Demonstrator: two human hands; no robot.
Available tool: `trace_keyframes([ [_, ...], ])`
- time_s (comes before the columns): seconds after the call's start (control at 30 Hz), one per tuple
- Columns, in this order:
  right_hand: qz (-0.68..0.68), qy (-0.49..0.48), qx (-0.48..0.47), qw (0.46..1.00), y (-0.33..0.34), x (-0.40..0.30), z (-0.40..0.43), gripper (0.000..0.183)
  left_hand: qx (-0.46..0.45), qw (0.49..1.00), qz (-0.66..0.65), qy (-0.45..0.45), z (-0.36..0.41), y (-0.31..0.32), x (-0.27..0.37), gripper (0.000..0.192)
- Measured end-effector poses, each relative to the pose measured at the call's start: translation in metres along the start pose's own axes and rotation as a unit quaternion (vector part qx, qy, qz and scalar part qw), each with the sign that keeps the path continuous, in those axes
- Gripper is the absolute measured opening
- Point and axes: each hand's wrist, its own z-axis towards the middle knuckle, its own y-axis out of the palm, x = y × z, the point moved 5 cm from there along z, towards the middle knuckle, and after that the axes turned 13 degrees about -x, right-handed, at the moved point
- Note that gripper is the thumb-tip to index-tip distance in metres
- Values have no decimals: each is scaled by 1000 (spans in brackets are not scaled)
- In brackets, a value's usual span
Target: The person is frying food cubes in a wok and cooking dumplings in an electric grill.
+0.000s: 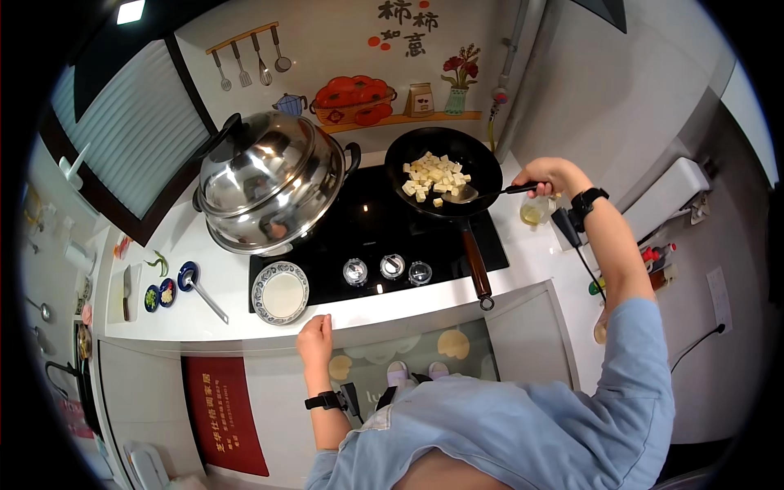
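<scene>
My right hand (547,174) grips the black handle of a metal spatula (463,195). The spatula's blade rests in a black wok (482,156), at the lower edge of a pile of pale cubes that look like tofu (432,174). The wok stands on the right side of a black glass gas cooktop (361,229), its brown handle (475,260) reaching over the front edge. Loosely closed, my left hand (315,342) is at the counter's front edge, just below a patterned white plate (281,294). Nothing shows in its fingers.
A large lidded steel steamer pot (263,177) covers the cooktop's left side. Farther left are a ladle (205,296), small dishes of chopped ingredients (152,298), green peppers (159,263) and a knife (126,294) on a cutting board. A glass jar of oil (533,214) stands right of the wok.
</scene>
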Motion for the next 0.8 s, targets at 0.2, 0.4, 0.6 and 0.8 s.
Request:
trace_keyframes([
  [0.2,173,-126,0,977,31,41,76,15,8,1000,14,0,3,-4,-1,23],
  [0.4,161,-203,92,961,49,56,115,23,-14,1000,20,-3,6,-4,8,22],
  [0.6,-202,-315,306,875,38,56,78,15,-25,999,32,8,9,-3,15,22],
  [0.8,-353,-366,348,787,58,60,14,21,-39,999,27,19,13,3,24,22],
])
